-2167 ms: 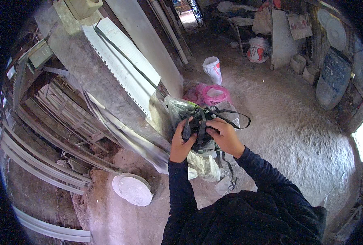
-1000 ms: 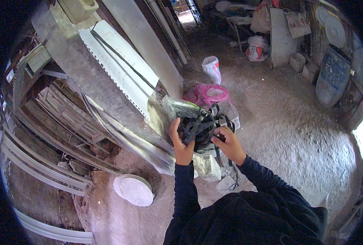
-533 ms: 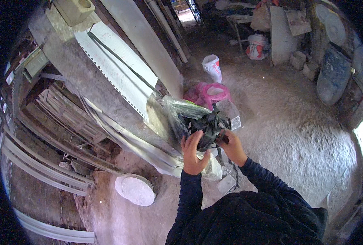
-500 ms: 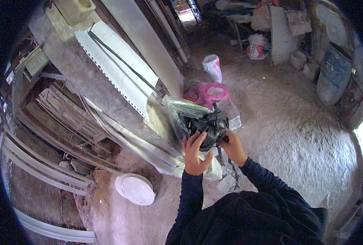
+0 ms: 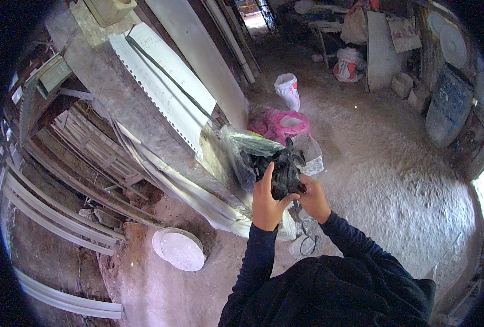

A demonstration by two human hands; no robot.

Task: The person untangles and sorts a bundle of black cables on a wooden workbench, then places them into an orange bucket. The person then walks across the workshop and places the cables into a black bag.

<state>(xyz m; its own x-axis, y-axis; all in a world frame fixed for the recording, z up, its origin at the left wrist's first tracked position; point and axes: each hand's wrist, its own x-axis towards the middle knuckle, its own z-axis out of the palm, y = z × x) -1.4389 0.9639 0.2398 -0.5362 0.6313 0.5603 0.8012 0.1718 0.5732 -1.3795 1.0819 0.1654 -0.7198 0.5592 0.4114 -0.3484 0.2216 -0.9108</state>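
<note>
A tangled bundle of black straps (image 5: 285, 180) is between my two hands, just beyond the near end of the bench. My left hand (image 5: 269, 201) grips its near left side, forefinger pointing up along it and thumb reaching across toward the right. From the right, my right hand (image 5: 314, 200) pinches the bundle's edge, with some fingertips hidden behind it. Clear plastic wrapping (image 5: 239, 147) lies directly behind and left of the bundle, at the bench end. What exactly the straps belong to cannot be made out.
A long bench (image 5: 97, 60) with a perforated white sheet (image 5: 165, 76) runs to the upper left. Beyond my hands stand a pink bag-lined container (image 5: 293, 124), a clear box (image 5: 309, 150) and a white sack (image 5: 288, 92). A round white lid (image 5: 181, 252) is on the floor, lower left.
My left hand has turned and closed in on the bundle, its thumb now across near my right hand. The hanging straps below are less visible. The view has shifted slightly.
</note>
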